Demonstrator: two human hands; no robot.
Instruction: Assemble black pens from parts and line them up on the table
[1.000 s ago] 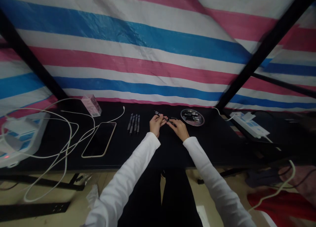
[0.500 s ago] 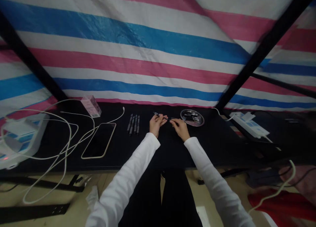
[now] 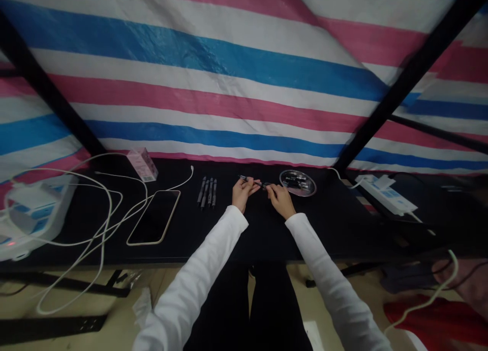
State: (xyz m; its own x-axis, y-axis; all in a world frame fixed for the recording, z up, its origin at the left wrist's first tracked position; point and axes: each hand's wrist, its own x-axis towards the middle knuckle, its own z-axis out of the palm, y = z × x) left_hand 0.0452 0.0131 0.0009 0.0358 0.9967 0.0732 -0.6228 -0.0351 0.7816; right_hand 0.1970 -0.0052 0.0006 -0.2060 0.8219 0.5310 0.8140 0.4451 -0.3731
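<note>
My left hand point(image 3: 243, 194) pinches a dark pen point(image 3: 249, 180) above the black table point(image 3: 244, 229), the pen's tip pointing left and away. My right hand point(image 3: 280, 198) closes on the pen's other end, fingers pinched, so both hands meet over the table's middle. Both arms wear white sleeves. Several more dark pens point(image 3: 207, 191) lie side by side just left of my left hand. A round metal dish point(image 3: 298, 182) holding small dark parts sits just right of my right hand.
A phone point(image 3: 154, 216) lies face up at the left with white cables point(image 3: 95, 213) looping round it. A pink box point(image 3: 142, 164) stands at the back left. White power strips sit at the far left point(image 3: 26, 213) and at the right point(image 3: 387, 196). A striped tarp hangs behind.
Both hands stay together on the pen; the right hand has shifted slightly right and away, and the pen has lifted a little.
</note>
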